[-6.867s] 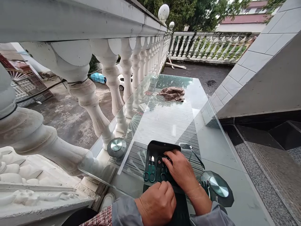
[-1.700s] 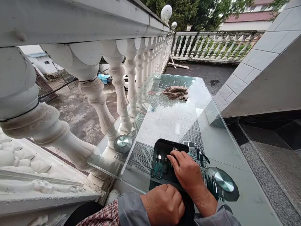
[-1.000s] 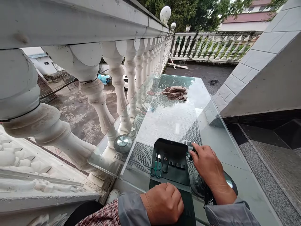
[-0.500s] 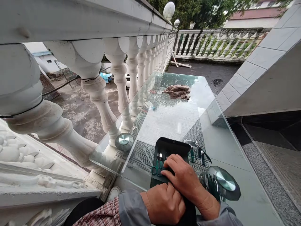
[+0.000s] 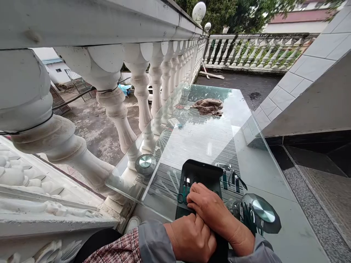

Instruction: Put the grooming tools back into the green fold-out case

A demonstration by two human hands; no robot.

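A black manicure case lies opened out on the glass table. Small scissors with green handles and a slim green-handled tool sit in its left side. Over the lower part of the case my left hand is closed in a fist, its thumb side against my right hand. My right hand bends over the middle of the case with its fingers curled together. Whatever the fingers of either hand hold is hidden. Just right of the case lie nail clippers and further green-and-metal tools.
Several slim tools lie by a round metal table fitting at the right. A brown cloth rests at the far end of the glass table. White balusters run along the left, a tiled sloping wall on the right.
My right hand's fingers have curled in more and shifted slightly down, its thumb now tucked closer. My left fist stays in place. The view has shifted very slightly.
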